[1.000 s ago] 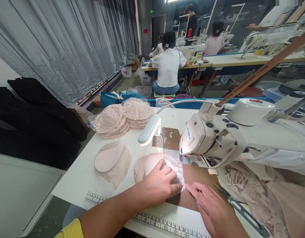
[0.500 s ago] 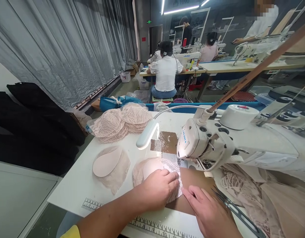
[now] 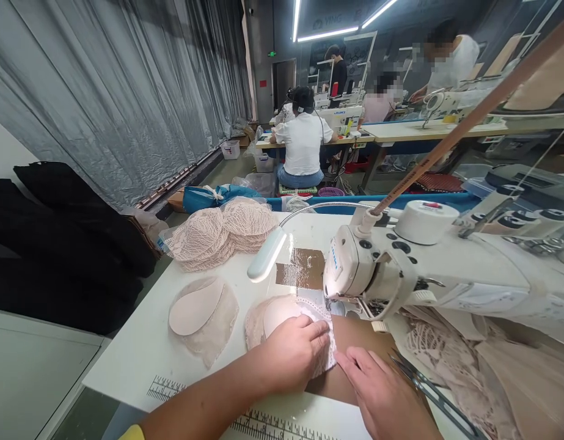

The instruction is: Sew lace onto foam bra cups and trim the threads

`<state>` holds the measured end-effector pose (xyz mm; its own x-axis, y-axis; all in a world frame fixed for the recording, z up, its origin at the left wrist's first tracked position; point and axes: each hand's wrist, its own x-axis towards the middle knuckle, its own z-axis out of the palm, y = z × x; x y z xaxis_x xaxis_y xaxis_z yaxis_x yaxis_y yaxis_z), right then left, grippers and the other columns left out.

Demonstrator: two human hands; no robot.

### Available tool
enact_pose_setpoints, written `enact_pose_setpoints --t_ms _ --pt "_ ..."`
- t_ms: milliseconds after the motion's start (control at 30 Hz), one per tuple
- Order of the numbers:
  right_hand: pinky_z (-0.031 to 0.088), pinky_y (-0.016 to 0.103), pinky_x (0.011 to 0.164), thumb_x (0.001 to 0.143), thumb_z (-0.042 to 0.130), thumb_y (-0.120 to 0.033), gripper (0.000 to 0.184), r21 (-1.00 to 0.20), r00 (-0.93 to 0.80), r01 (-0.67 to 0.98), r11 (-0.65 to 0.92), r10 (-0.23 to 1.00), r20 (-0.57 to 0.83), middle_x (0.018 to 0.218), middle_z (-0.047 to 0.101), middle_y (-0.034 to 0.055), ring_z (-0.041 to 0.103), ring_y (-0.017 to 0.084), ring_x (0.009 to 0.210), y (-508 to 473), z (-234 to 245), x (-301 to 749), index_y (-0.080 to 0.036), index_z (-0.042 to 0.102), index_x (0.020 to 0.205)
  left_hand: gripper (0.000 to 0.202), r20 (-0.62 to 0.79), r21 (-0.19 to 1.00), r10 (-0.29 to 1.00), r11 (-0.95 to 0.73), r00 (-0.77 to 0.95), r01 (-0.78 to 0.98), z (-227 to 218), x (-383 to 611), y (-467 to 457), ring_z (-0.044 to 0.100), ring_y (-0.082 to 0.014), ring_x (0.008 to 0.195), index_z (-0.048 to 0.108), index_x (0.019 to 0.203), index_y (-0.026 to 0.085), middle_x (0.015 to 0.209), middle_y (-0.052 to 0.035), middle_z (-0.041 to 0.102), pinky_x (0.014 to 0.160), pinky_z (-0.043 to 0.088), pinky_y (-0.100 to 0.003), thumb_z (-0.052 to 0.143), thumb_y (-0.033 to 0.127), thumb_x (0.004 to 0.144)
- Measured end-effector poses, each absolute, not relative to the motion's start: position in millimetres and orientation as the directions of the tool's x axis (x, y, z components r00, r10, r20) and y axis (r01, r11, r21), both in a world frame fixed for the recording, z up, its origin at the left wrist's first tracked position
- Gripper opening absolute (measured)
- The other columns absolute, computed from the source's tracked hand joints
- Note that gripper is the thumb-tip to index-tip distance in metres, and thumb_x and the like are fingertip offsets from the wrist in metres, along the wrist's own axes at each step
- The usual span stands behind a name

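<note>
A beige bra cup with white lace trim lies on the machine bed, its lace edge at the needle area of the sewing machine. My left hand rests over the cup, its fingers curled onto the lace and pressing it. From the right, my right hand holds the cup's lower right edge at its fingertips. The needle's exact contact with the lace is hidden. Black thread snips lie beside my right hand. Another beige cup piece with sheer fabric lies flat to the left.
Stacked lace cups stand at the table's far left. A lamp on a bent neck hangs over the work. Bunched lace fabric lies at the right. Printed ruler marks line the front edge. Co-workers are at machines beyond.
My view has shifted slightly. Both hands and the cup stay almost in place at the machine. At the upper right, a standing co-worker has bent lower.
</note>
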<state>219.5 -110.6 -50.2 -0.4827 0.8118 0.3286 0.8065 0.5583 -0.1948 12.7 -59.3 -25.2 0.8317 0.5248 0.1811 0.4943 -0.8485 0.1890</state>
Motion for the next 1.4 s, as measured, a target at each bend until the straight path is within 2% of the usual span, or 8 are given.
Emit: enact_pose_setpoints --t_ms 167,300,400,633,733,900,1200,1400 --pt "0.043 0.027 0.062 0.072 0.036 0.005 0.050 -0.205 -0.500 0.795 0.571 0.808 0.312 0.081 0.061 0.0045 0.055 0.018 0.072 -99 -42 219 -0.018 0.065 0.105 0.045 0.205 0.202 0.512 -0.856 0.834 0.476 -30 12 -45 0.054 -0.0275 0.110 0.054 0.120 0.005 0.129 -0.0191 0.054 0.083 0.045 -0.036 0.051 0.015 0.076" --pt "0.043 0.028 0.059 0.074 0.037 0.002 0.042 -0.164 -0.520 0.806 0.569 0.813 0.263 0.077 0.060 0.0041 0.056 0.018 0.069 -85 -38 219 -0.018 0.067 0.096 0.046 0.177 0.201 0.529 -0.845 0.830 0.496 -25 10 -31 0.057 -0.0251 0.101 0.055 0.121 0.008 0.131 -0.0157 0.054 0.082 0.045 -0.034 0.053 0.015 0.076" --pt "0.044 0.028 0.060 0.076 0.037 0.002 0.044 -0.089 -0.530 0.821 0.565 0.810 0.252 0.080 0.062 0.0042 0.057 0.017 0.066 -74 -42 217 -0.018 0.066 0.102 0.045 0.168 0.177 0.532 -0.844 0.830 0.506 -21 9 -20 0.056 -0.0242 0.094 0.057 0.120 0.008 0.133 -0.0135 0.054 0.081 0.046 -0.034 0.054 0.016 0.076" --pt "0.049 0.028 0.061 0.076 0.037 0.004 0.050 -0.009 -0.508 0.845 0.535 0.808 0.300 0.099 0.069 0.0093 0.058 0.015 0.061 -66 -51 215 -0.015 0.064 0.114 0.037 0.193 0.134 0.509 -0.860 0.839 0.492 -22 6 -6 0.054 -0.0226 0.099 0.056 0.122 0.011 0.128 -0.0115 0.057 0.084 0.045 -0.033 0.050 0.017 0.087" --pt "0.052 0.027 0.060 0.075 0.039 0.003 0.052 0.053 -0.537 0.833 0.551 0.782 0.317 0.100 0.070 0.0091 0.060 0.015 0.060 -65 -51 217 -0.015 0.064 0.116 0.030 0.225 0.124 0.487 -0.873 0.844 0.471 -25 4 -8 0.054 -0.0210 0.096 0.058 0.120 0.017 0.126 -0.0079 0.059 0.084 0.044 -0.032 0.048 0.021 0.092" --pt "0.052 0.025 0.053 0.073 0.040 0.002 0.052 0.086 -0.533 0.835 0.544 0.759 0.373 0.095 0.071 0.0089 0.065 0.018 0.070 -63 -52 216 -0.016 0.067 0.114 0.029 0.238 0.137 0.460 -0.888 0.855 0.439 -26 3 -8 0.054 -0.0200 0.096 0.058 0.120 0.018 0.125 -0.0053 0.060 0.084 0.042 -0.031 0.044 0.023 0.096" --pt "0.040 0.020 0.039 0.079 0.034 -0.001 0.050 0.018 -0.459 0.859 0.512 0.752 0.473 0.092 0.073 0.0060 0.059 0.010 0.048 -58 -51 215 -0.019 0.070 0.109 0.032 0.219 0.157 0.484 -0.875 0.848 0.458 -26 4 7 0.053 -0.0207 0.095 0.057 0.122 0.017 0.118 -0.0082 0.063 0.085 0.041 -0.032 0.050 0.020 0.090" --pt "0.049 0.020 0.050 0.084 0.032 -0.005 0.047 -0.057 -0.446 0.839 0.541 0.744 0.497 0.093 0.073 0.0064 0.068 0.014 0.067 -56 -54 217 -0.018 0.071 0.106 0.031 0.212 0.158 0.532 -0.846 0.819 0.509 -30 4 11 0.052 -0.0208 0.097 0.058 0.120 0.019 0.119 -0.0080 0.061 0.088 0.039 -0.033 0.051 0.021 0.090"
